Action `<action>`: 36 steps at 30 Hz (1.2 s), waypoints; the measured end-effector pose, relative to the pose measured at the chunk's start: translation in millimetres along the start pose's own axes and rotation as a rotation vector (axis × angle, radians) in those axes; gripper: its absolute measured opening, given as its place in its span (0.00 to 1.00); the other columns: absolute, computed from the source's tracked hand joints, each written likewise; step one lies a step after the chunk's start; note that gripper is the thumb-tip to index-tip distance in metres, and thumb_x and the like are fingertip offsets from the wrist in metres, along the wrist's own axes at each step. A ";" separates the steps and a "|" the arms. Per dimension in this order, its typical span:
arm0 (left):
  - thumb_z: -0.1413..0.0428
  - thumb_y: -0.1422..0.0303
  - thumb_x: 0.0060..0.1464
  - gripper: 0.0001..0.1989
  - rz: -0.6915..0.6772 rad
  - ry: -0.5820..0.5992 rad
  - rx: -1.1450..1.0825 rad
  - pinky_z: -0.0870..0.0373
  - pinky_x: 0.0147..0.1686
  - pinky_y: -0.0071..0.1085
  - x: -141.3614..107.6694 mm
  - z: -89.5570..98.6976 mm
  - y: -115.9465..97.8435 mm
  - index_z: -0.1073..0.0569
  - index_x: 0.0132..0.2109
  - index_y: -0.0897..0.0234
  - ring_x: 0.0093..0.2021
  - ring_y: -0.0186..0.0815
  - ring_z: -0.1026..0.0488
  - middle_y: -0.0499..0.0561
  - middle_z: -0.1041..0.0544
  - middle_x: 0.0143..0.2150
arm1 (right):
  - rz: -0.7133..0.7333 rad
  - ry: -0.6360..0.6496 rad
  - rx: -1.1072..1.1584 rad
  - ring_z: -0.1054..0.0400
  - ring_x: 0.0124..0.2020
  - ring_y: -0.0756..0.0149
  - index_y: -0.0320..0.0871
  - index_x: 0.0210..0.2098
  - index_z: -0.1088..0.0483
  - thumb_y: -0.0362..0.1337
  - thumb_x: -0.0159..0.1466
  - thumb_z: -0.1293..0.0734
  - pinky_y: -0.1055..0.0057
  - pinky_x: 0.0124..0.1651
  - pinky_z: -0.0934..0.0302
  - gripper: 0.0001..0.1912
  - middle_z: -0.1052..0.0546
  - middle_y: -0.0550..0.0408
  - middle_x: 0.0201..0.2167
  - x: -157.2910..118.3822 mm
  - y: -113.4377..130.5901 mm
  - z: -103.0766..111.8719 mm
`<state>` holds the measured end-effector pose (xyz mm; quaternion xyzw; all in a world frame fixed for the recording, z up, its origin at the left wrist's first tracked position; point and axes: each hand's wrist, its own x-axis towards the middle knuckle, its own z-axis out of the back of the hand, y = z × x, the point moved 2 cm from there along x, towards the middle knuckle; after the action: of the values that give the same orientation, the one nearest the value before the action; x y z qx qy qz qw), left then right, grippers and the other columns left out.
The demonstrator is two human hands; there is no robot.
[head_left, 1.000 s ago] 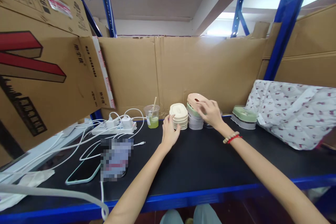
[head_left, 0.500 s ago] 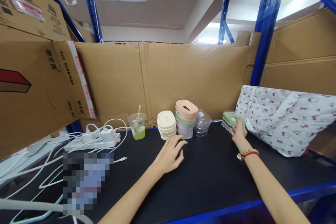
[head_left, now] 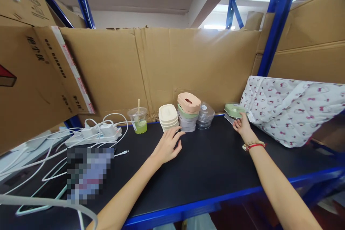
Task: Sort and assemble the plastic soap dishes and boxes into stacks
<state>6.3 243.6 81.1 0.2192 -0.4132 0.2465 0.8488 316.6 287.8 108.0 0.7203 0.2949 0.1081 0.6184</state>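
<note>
My left hand (head_left: 167,146) hovers over the black tabletop with its fingers apart and nothing in it. Just beyond its fingertips stand a stack of cream square lids (head_left: 168,113) and a taller stack topped by a peach lid (head_left: 189,102) with a slot in it. Green and grey pieces sit under the peach one, and clear plastic lids (head_left: 205,115) are piled beside it. My right hand (head_left: 242,126) is at the near right edge of a green lid (head_left: 234,110), fingers closed against it. A grey piece (head_left: 229,118) shows beneath the green lid.
A clear cup (head_left: 140,126) with green drink and a straw stands left of the stacks. White cables and a power strip (head_left: 94,136) spread over the left side. A quilted patterned bag (head_left: 291,111) lies at right. Cardboard (head_left: 113,72) walls the back.
The camera view has tilted down, so everything sits higher in the picture. Both hands keep nearly the same places; the green lid has shifted slightly left.
</note>
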 end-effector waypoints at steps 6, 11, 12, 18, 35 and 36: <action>0.58 0.74 0.56 0.13 0.001 0.036 -0.001 0.34 0.43 0.31 1.6 1.2 -0.5 0.34 0.46 0.67 0.47 0.36 0.33 0.57 0.31 0.47 | 0.717 -0.139 -0.590 0.53 0.57 0.45 0.36 0.55 0.43 0.36 0.41 0.30 0.51 0.57 0.58 0.42 0.46 0.36 0.55 0.9 -3.2 -4.5; 0.56 0.75 0.55 0.12 -0.027 0.001 -0.002 0.34 0.43 0.31 3.4 2.1 -4.7 0.34 0.46 0.67 0.47 0.37 0.33 0.57 0.31 0.48 | 0.894 -0.096 -0.776 0.58 0.59 0.41 0.35 0.55 0.40 0.41 0.46 0.32 0.49 0.56 0.61 0.38 0.51 0.32 0.58 26.4 -12.5 -18.1; 0.56 0.76 0.54 0.12 -0.040 0.003 -0.005 0.34 0.44 0.31 3.4 1.2 -6.1 0.34 0.45 0.66 0.47 0.37 0.33 0.56 0.31 0.48 | 0.926 -0.088 -0.789 0.59 0.59 0.42 0.35 0.53 0.38 0.41 0.47 0.33 0.49 0.57 0.62 0.34 0.51 0.32 0.58 30.1 -13.2 -21.1; 0.57 0.75 0.55 0.11 -0.073 0.037 -0.034 0.34 0.44 0.32 1.4 -3.0 -9.1 0.33 0.43 0.67 0.45 0.37 0.32 0.57 0.31 0.47 | 0.898 -0.114 -0.747 0.51 0.55 0.44 0.33 0.42 0.35 0.38 0.48 0.36 0.54 0.56 0.57 0.23 0.47 0.33 0.55 28.8 -7.1 -19.0; 0.54 0.68 0.57 0.15 0.136 0.148 -0.302 0.33 0.45 0.34 -0.7 -4.6 -2.5 0.37 0.50 0.65 0.45 0.35 0.32 0.57 0.30 0.46 | 0.907 -0.152 -0.431 0.50 0.53 0.51 0.36 0.45 0.33 0.41 0.43 0.29 0.57 0.56 0.52 0.31 0.46 0.40 0.47 2.6 23.8 -4.7; 0.52 0.65 0.56 0.18 0.234 0.142 -0.401 0.33 0.44 0.33 -1.2 -6.2 -0.1 0.40 0.53 0.64 0.43 0.34 0.31 0.57 0.30 0.46 | 0.987 -0.145 -0.369 0.49 0.53 0.52 0.36 0.45 0.34 0.43 0.44 0.30 0.58 0.56 0.51 0.31 0.45 0.41 0.47 -4.6 26.2 -8.4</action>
<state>9.4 246.8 76.6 -0.0208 -0.4156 0.2710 0.8680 316.2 290.7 135.7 0.6583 -0.1464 0.3862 0.6293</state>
